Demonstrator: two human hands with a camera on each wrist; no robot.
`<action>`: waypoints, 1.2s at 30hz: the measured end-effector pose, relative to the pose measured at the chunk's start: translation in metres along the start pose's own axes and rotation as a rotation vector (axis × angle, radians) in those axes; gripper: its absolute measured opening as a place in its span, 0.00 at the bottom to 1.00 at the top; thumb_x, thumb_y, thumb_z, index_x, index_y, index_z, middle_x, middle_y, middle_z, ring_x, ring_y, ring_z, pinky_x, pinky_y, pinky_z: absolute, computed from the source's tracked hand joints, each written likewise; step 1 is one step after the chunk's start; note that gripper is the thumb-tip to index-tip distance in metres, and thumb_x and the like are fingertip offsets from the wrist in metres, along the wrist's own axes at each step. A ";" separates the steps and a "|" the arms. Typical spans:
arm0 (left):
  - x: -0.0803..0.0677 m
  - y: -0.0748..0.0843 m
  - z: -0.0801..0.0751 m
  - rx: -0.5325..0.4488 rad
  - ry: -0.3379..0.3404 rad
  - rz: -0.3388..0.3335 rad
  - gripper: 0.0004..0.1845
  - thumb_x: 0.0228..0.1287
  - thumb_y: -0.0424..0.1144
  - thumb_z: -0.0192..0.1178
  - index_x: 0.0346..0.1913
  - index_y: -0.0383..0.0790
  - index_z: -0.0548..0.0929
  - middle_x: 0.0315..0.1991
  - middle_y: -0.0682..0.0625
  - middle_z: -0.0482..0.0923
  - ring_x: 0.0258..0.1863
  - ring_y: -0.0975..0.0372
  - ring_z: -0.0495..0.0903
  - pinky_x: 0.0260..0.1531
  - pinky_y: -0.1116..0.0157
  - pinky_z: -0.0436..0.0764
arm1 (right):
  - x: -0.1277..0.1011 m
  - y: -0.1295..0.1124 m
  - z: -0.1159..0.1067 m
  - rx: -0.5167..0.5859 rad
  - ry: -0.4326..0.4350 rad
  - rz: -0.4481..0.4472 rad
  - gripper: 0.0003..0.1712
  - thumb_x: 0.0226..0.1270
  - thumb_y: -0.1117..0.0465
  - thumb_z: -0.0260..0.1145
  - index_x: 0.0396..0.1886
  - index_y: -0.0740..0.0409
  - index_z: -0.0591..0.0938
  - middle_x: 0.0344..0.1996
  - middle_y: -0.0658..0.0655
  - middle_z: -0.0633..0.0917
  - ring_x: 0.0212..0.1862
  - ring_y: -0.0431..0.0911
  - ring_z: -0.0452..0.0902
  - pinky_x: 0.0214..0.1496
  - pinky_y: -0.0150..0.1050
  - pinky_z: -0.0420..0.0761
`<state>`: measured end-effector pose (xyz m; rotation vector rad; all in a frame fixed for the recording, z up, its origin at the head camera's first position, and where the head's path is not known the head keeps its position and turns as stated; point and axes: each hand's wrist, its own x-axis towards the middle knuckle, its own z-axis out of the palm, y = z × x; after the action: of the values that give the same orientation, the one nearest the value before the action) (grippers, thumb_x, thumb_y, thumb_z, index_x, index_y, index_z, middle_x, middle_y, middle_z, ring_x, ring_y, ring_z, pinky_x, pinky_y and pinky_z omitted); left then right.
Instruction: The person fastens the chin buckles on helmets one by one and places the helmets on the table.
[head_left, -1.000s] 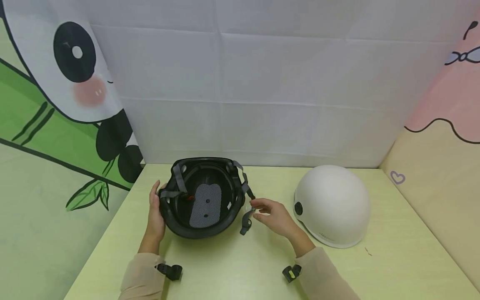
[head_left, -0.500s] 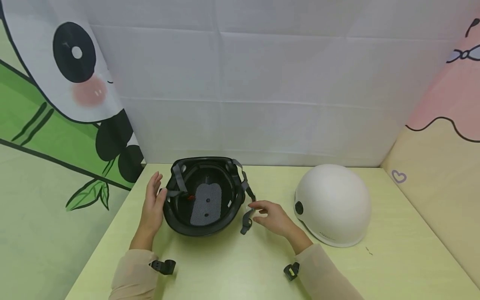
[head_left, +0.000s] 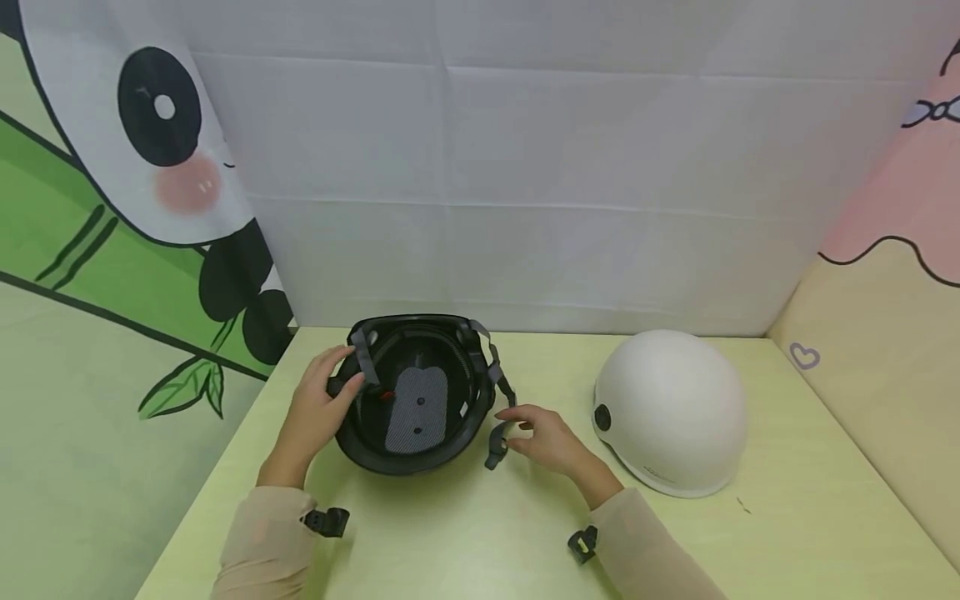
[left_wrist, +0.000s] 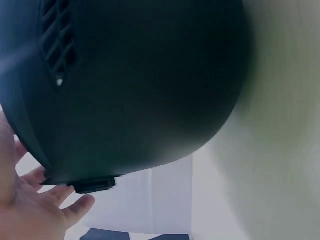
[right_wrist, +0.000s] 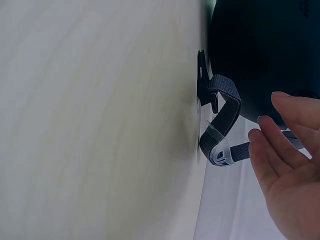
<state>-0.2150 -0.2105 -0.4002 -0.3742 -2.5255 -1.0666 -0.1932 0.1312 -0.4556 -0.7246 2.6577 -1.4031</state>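
Black helmet: one, upturned on tabletop, between the hands. Left hand: at its left side, just beside left strap; grip wide, fingers apart. Right hand: nearer right strap, which trails downward left of fingertips; grip loosely parted, contact uncertain. White helmet: dome up, right of right hand.

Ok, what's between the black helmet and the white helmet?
The head view shows the right hand and a grey strap between the black helmet and white helmet, with table beneath.
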 end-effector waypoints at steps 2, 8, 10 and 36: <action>0.003 0.002 0.000 0.054 -0.016 0.027 0.24 0.63 0.45 0.56 0.59 0.40 0.70 0.60 0.40 0.62 0.59 0.45 0.58 0.52 0.43 0.59 | 0.001 0.002 0.001 -0.011 -0.006 -0.006 0.21 0.55 0.70 0.66 0.50 0.60 0.78 0.49 0.55 0.78 0.48 0.57 0.73 0.49 0.49 0.71; 0.009 0.008 0.000 0.157 -0.034 0.074 0.18 0.60 0.40 0.60 0.53 0.39 0.76 0.54 0.38 0.68 0.54 0.43 0.62 0.50 0.44 0.62 | 0.003 0.005 0.004 -0.029 -0.014 -0.017 0.20 0.54 0.71 0.66 0.49 0.59 0.78 0.48 0.56 0.78 0.49 0.58 0.73 0.50 0.49 0.70; 0.011 0.009 0.001 0.171 -0.047 0.062 0.18 0.59 0.40 0.61 0.52 0.39 0.76 0.52 0.39 0.70 0.53 0.44 0.64 0.49 0.45 0.63 | 0.003 0.005 0.005 -0.036 -0.012 -0.014 0.20 0.54 0.71 0.66 0.49 0.58 0.78 0.48 0.55 0.78 0.49 0.58 0.73 0.49 0.50 0.71; 0.015 0.008 0.021 0.501 -0.059 0.070 0.18 0.53 0.41 0.65 0.46 0.39 0.79 0.38 0.42 0.78 0.38 0.49 0.74 0.36 0.49 0.59 | 0.012 0.009 0.011 -0.079 -0.106 0.003 0.22 0.53 0.70 0.66 0.50 0.61 0.78 0.47 0.52 0.79 0.48 0.56 0.73 0.48 0.45 0.72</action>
<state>-0.2307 -0.1885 -0.4021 -0.3482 -2.6908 -0.3741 -0.2040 0.1223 -0.4668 -0.7790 2.6441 -1.2289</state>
